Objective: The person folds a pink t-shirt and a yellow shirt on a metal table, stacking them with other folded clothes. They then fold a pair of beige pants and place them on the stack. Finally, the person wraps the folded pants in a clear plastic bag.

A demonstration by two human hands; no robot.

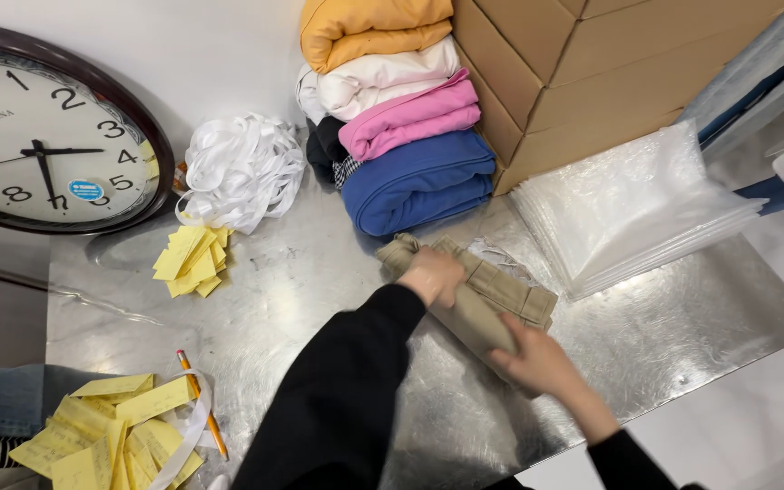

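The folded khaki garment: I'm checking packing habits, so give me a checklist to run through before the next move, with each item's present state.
1. Both hands on the khaki garment: ok; left hand presses its top, right hand its near end.
2. Garment lies flat on the metal table: ok.
3. Fold is even: cannot tell, the hands cover part of it.
4. Stack of clear plastic bags close beside the garment: ok.
5. Pile of folded clothes stands apart from the garment: ok.
6. Yellow slips within reach: cannot tell.
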